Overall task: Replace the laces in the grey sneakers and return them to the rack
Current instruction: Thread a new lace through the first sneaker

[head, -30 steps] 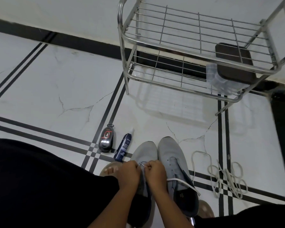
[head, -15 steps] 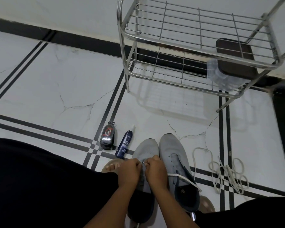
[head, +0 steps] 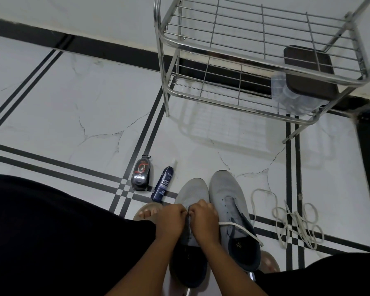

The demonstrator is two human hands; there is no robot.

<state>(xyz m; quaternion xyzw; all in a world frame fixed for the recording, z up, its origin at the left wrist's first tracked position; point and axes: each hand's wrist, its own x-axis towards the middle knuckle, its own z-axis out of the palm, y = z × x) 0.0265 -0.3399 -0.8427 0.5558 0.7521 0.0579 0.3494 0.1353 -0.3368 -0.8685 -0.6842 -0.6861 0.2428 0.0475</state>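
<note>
Two grey sneakers stand side by side on the floor, toes pointing away from me. Over the eyelets of the left sneaker point(head: 191, 194), my left hand point(head: 171, 217) and my right hand point(head: 204, 218) meet with curled fingers, pinching a white lace point(head: 240, 228). That lace runs from my right hand across the tongue of the right sneaker point(head: 226, 189). A loose tangle of white laces point(head: 295, 223) lies on the tiles to the right. The steel wire rack point(head: 201, 52) stands against the far wall.
A dark shoe-polish sponge point(head: 141, 175) and a blue sneaker-cleaner bottle point(head: 163, 182) lie left of the sneakers. On the rack's lower shelf sits a clear plastic tub with a brown lid point(head: 308, 73). My black-clad knees frame the sneakers. Sandalled toes point(head: 149, 213) show beside my left hand.
My hands stay together at the left sneaker's eyelets and have drawn slightly closer over them. The view has shifted a little; nothing else moved.
</note>
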